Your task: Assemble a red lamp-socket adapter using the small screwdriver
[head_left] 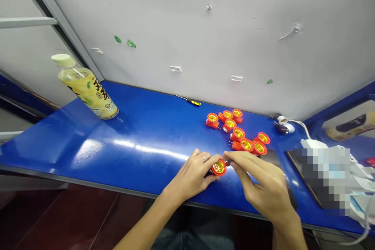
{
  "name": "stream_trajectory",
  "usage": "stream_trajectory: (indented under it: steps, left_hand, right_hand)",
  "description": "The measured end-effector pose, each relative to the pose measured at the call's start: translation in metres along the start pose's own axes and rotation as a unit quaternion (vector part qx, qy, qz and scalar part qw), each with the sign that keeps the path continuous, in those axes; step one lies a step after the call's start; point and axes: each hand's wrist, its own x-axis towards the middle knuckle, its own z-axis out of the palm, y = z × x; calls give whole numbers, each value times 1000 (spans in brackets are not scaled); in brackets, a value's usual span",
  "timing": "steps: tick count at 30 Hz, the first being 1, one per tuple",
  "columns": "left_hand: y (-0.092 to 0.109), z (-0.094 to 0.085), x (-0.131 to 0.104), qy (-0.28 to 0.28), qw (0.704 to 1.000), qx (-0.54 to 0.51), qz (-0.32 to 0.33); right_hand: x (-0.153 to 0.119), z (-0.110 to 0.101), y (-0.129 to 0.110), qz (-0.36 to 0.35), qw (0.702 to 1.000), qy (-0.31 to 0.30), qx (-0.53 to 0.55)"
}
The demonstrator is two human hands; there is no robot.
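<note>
A red plug-in lamp socket (219, 168) with a gold-coloured threaded inside lies near the front edge of the blue table. My left hand (195, 174), a ring on one finger, is closed around its left side, thumb in front. Over the socket's right rim, my right hand (259, 181) pinches what looks like a small screwdriver (227, 163) with a dark handle. Its thin shaft points into the socket's opening; most of the handle is hidden by my fingers. Just beyond my hands sit several similar red sockets (246, 145), some with plug pins showing.
A yellow-black screwdriver (193, 102) rests by the wall. The yellow drink bottle (88, 90) stands at the left. White-and-dark plug pieces (283, 128) lie at the back right, near a white power strip (315, 144). A dark flat object (304, 175) is right of my right hand.
</note>
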Motion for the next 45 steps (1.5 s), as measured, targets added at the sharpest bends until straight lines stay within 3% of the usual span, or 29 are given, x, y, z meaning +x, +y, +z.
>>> stream_trajectory:
  steps: [6,12,14,19,25,30,33,37,42,45]
  left_hand:
    - [1,0,1,10,1000,1,6]
    - [1,1,0,24,1000,7,3]
    - [0,2,1,29,1000,6,2]
    - [-1,3,1,36,999,6,5]
    - [-1,1,1,34,999,1,7]
    - [2,-1,2,23,1000,-3,1]
    - [3,-1,2,23,1000,-2,-2]
    - [5,0,3,28,1000,3,0]
    - [7,1,3,35,999,8,-1]
    - [7,2,2,44,999,8,-6]
  right_hand:
    - [5,2,-8,17,991,50,-123]
    - [2,2,-11,73,982,75,-154]
    - [-2,2,-10,77,985,38,-147]
    - [-7,0,-6,62,989,-133,-23]
    - [-7,-9,-1,92,967,-220,90]
    - [1,-7,0,134,970,-185,81]
    - [5,-1,-6,158,976,-128,74]
    - [4,12,-20,181,982,-33,-34]
    - [2,25,-26,219,964,41,-146]
    - [-1,19,-24,248,963,55,-89]
